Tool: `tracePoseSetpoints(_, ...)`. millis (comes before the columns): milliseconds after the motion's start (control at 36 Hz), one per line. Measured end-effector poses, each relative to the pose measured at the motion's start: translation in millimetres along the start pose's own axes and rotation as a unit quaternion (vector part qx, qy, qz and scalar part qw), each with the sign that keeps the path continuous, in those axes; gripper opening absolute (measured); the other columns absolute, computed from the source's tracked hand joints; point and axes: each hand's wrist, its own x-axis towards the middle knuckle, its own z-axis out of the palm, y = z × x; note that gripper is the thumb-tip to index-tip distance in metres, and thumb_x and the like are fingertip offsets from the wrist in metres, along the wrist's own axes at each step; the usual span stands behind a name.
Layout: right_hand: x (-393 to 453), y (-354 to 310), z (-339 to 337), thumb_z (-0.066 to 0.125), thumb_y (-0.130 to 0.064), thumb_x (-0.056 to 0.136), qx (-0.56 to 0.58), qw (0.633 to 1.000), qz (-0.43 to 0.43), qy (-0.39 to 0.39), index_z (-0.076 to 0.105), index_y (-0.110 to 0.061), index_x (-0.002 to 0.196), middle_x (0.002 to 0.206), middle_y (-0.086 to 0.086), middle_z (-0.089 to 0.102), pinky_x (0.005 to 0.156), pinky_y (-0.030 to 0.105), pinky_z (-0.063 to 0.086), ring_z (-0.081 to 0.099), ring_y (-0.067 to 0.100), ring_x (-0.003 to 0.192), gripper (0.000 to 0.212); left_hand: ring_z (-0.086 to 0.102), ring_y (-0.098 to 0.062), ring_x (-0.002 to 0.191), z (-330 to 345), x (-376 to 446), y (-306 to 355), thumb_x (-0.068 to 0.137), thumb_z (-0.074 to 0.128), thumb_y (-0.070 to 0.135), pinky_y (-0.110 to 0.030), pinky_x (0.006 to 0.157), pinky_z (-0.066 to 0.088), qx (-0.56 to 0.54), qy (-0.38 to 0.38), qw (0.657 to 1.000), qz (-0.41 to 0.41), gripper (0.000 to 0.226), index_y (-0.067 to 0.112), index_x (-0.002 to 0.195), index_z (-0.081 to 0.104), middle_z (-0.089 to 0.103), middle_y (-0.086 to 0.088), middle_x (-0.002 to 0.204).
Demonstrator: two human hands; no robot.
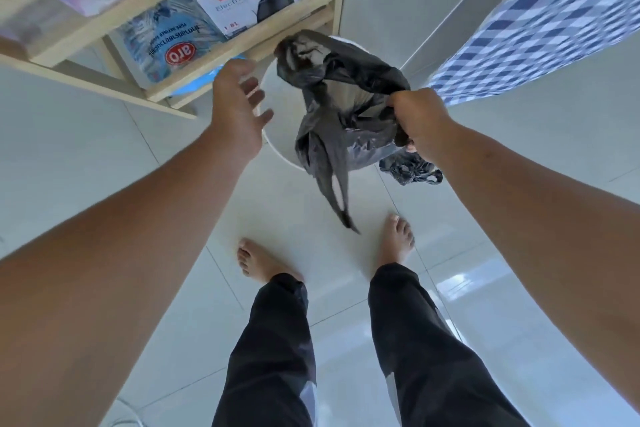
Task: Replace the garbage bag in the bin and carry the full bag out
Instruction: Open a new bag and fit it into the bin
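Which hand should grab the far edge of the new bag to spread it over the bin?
Left. The left hand is open and empty beside the white bin, while the right hand already grips the black bag above it.

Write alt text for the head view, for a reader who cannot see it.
A person's right hand grips a loose black garbage bag above a white bin while the open left hand reaches toward it. A small tied black bag lies on the tiled floor beside the bin, near a wooden shelf and the person's bare feet.
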Motion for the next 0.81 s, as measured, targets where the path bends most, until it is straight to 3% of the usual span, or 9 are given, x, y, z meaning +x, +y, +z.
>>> tracePoseSetpoints(56,-7,75,23,0.048,-0.028,0.083,-0.058,0.998,0.035,-0.014,0.060,-0.021,0.116,0.118,0.006,0.065,0.088,0.023,0.044,0.055,0.013,0.101,0.036,0.052,-0.019,0.115,4,-2,-8,0.082,0.063,0.055,-0.051,0.107,0.040,0.140,0.003,0.990,0.019,0.048,0.030,0.123,0.054,0.054,0.000,0.125)
tracePoseSetpoints(139,-57,169,49,0.028,-0.035,0.101,-0.039,0.997,0.042,-0.043,0.033,-0.030,0.142,0.149,-0.017,0.038,0.089,-0.004,0.011,0.035,-0.010,0.122,0.042,0.040,-0.026,0.138,12,-11,-24,0.058,0.058,0.087,-0.057,0.111,0.033,0.283,-0.007,0.959,-0.011,0.112,0.035,0.152,0.024,0.037,-0.002,0.155)
tracePoseSetpoints(222,-44,93,41,0.039,-0.027,0.100,-0.040,0.996,0.055,-0.053,0.055,-0.018,0.131,0.128,-0.013,0.057,0.100,0.013,0.040,0.055,0.002,0.113,0.035,0.049,-0.030,0.132,12,-11,-38,0.046,0.077,0.076,-0.051,0.108,0.042,0.353,-0.007,0.934,-0.058,0.130,0.024,0.153,0.024,0.043,-0.006,0.151)
tracePoseSetpoints(306,-26,2,18,0.055,-0.027,0.088,-0.021,0.998,-0.021,-0.053,0.064,-0.003,0.099,0.076,0.011,0.059,0.057,0.031,0.050,0.054,0.025,0.063,0.027,0.064,-0.028,0.103,9,-2,-54,0.066,0.082,0.037,-0.035,0.089,0.055,0.410,0.020,0.911,-0.052,0.066,0.006,0.120,0.060,0.067,-0.010,0.113)
tracePoseSetpoints(361,-22,-1,17,0.055,-0.027,0.084,-0.060,0.996,-0.024,-0.053,0.064,-0.005,0.099,0.076,0.010,0.061,0.060,0.032,0.054,0.059,0.028,0.064,0.028,0.061,-0.026,0.088,4,7,-61,0.084,0.065,0.017,-0.027,0.067,0.047,0.438,0.068,0.896,-0.007,0.011,0.007,0.081,0.063,0.063,-0.006,0.081)
tracePoseSetpoints(472,-19,15,17,0.057,-0.024,0.078,-0.265,0.951,-0.137,0.075,0.045,-0.015,0.130,0.123,0.014,0.051,0.090,0.045,0.048,0.051,0.036,0.112,0.055,0.063,-0.026,0.080,-5,23,-67,0.091,0.060,0.020,-0.028,0.068,0.043,0.425,0.033,0.902,0.071,0.020,0.004,0.089,0.072,0.073,-0.013,0.087)
tracePoseSetpoints(583,-9,11,27,0.068,-0.019,0.072,-0.384,0.839,-0.368,0.117,0.027,-0.019,0.146,0.136,0.015,0.039,0.100,0.046,0.044,0.042,0.034,0.121,0.085,0.061,-0.018,0.088,-2,25,-55,0.098,0.058,0.025,-0.020,0.073,0.042,0.470,-0.054,0.861,0.184,0.022,0.011,0.108,0.072,0.069,-0.002,0.095)
tracePoseSetpoints(722,11,-9,50,0.062,-0.032,0.078,-0.377,0.804,-0.445,0.118,0.031,-0.018,0.145,0.129,0.012,0.049,0.097,0.047,0.044,0.049,0.033,0.115,0.075,0.054,-0.005,0.070,-4,45,-52,0.095,0.064,0.028,0.003,0.054,0.031,0.513,-0.132,0.818,0.225,0.014,0.015,0.096,0.070,0.059,0.011,0.073)
tracePoseSetpoints(806,31,-15,58,0.055,-0.027,0.084,-0.376,0.809,-0.430,0.141,0.048,-0.015,0.129,0.109,0.013,0.062,0.087,0.044,0.047,0.057,0.035,0.101,0.047,0.058,-0.004,0.082,-8,59,-53,0.086,0.075,0.024,0.007,0.061,0.033,0.532,-0.151,0.801,0.230,0.024,0.015,0.108,0.072,0.064,0.009,0.091)
